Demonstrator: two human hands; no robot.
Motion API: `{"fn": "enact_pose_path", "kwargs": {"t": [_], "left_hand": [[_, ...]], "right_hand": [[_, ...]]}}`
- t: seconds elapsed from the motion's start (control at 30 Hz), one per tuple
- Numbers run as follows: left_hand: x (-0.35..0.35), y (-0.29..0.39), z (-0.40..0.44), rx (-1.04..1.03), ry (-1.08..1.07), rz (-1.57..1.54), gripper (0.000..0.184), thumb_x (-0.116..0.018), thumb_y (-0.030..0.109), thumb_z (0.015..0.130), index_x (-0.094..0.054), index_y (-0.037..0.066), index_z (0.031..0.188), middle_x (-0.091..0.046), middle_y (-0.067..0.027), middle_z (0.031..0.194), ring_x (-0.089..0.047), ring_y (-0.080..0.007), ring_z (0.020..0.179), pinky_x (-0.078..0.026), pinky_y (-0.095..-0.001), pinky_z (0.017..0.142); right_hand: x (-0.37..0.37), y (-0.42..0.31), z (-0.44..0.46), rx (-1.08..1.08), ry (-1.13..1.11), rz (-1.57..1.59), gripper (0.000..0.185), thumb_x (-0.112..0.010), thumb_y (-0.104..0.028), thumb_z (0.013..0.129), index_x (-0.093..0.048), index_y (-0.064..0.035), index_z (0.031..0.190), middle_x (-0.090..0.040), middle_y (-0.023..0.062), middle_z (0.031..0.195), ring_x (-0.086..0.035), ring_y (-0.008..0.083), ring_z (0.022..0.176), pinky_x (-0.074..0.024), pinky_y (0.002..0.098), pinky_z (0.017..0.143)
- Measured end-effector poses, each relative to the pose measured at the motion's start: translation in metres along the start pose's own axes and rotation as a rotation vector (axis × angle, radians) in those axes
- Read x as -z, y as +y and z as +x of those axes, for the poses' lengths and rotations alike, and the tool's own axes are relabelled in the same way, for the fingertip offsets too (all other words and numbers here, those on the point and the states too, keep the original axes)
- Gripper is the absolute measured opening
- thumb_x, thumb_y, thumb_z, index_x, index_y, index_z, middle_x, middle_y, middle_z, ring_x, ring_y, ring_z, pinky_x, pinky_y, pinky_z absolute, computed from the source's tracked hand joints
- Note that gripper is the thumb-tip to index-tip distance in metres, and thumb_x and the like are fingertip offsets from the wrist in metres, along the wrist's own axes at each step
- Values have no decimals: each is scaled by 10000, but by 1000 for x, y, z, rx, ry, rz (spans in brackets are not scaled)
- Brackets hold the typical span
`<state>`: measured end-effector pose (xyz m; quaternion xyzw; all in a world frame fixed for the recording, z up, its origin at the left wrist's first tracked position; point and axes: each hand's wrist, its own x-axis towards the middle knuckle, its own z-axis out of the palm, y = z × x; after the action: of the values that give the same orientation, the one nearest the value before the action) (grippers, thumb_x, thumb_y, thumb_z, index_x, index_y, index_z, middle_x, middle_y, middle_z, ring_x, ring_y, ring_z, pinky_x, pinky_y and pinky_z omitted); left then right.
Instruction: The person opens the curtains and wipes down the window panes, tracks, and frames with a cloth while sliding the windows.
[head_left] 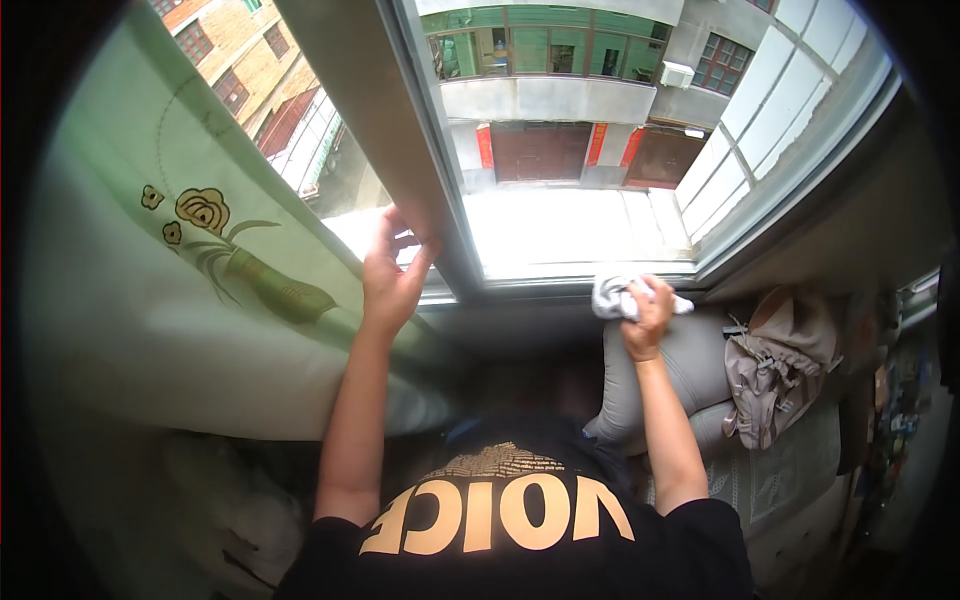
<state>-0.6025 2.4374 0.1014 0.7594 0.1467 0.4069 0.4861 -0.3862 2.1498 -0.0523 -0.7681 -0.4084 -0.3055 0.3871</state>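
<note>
In the head view, my right hand point(650, 320) is closed on a bunched white cloth point(609, 297), held at the bottom rail of the window point(560, 288) near its right corner. My left hand point(392, 285) is raised to the upright window frame point(405, 130), its fingers curled at the frame's left edge and the thumb against its face. Part of the cloth is hidden under my right fingers. The pane between the two hands looks out on a bright ledge.
A pale green curtain point(250, 200) with flower embroidery hangs left, close beside my left forearm. Below the window at right stands a grey padded seat point(675, 355) with a beige bag point(785, 365) on it. Buildings point(550, 100) stand outside.
</note>
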Motion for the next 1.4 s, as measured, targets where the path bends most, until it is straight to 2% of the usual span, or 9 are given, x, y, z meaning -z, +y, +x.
{"fn": "enact_pose_path", "kwargs": {"t": [0.2,0.33,0.53,0.67,0.83,1.07,1.2,1.3,1.4], "left_hand": [[0,-2,1,0,-26,4,448,-674,-4,850,-499,-10,1262,-599,-85,1111,-604,-178,980,-511,-323,857],[-2,-1,-1,9,-6,-21,427,-667,-12,853,-504,-11,1247,-596,-79,1099,-603,-176,974,-509,-323,862],[-2,1,0,0,-20,-19,403,-660,-22,855,-509,-4,1228,-592,-71,1086,-595,-165,984,-506,-321,867],[-2,5,0,8,-9,-9,395,-657,-28,856,-509,3,1221,-588,-65,1081,-591,-158,987,-505,-314,863],[-2,2,0,16,-20,-50,393,-653,-33,857,-504,2,1218,-583,-66,1094,-590,-157,994,-505,-313,862],[0,6,2,3,-31,-6,404,-666,-28,846,-507,-6,1217,-576,-70,1123,-587,-161,1030,-507,-315,878],[10,14,3,52,-91,-46,472,-699,11,830,-500,-3,1258,-562,-86,1178,-571,-182,1093,-495,-341,916],[18,28,-1,83,-81,124,621,-746,99,801,-462,16,1347,-516,-120,1302,-517,-238,1208,-467,-398,970],[36,23,-2,34,-21,272,611,-738,100,805,-464,14,1345,-519,-126,1322,-521,-253,1215,-462,-404,981]], "right_hand": [[14,23,10,-116,197,-119,423,-551,17,567,-671,-24,970,-563,146,1072,-538,357,997,-401,451,863],[-24,11,-21,-319,294,39,410,-514,47,605,-608,54,1004,-523,205,1123,-502,395,1063,-406,477,930],[-59,-82,-24,-214,13,145,415,-576,21,586,-637,8,996,-527,185,1100,-516,378,1017,-408,462,819],[-71,-147,-10,-257,-167,235,403,-581,23,634,-636,-5,1033,-510,183,1113,-518,373,978,-415,447,799],[-81,-179,-1,-210,-360,333,524,-564,47,675,-550,-11,1196,-477,199,1053,-500,405,980,-429,468,789],[-70,-184,18,-300,-329,607,496,-575,44,679,-601,-38,1168,-500,192,1115,-545,401,1009,-478,443,819],[-55,-197,55,-125,-116,556,599,-604,53,606,-609,-37,1199,-523,178,1136,-571,387,997,-497,422,798],[-62,-193,50,-85,-165,502,559,-596,52,609,-612,-25,1162,-522,174,1132,-574,379,987,-496,417,802],[-68,-194,35,-147,-236,518,533,-589,50,606,-616,-24,1133,-528,166,1114,-582,368,959,-501,417,781]]}}
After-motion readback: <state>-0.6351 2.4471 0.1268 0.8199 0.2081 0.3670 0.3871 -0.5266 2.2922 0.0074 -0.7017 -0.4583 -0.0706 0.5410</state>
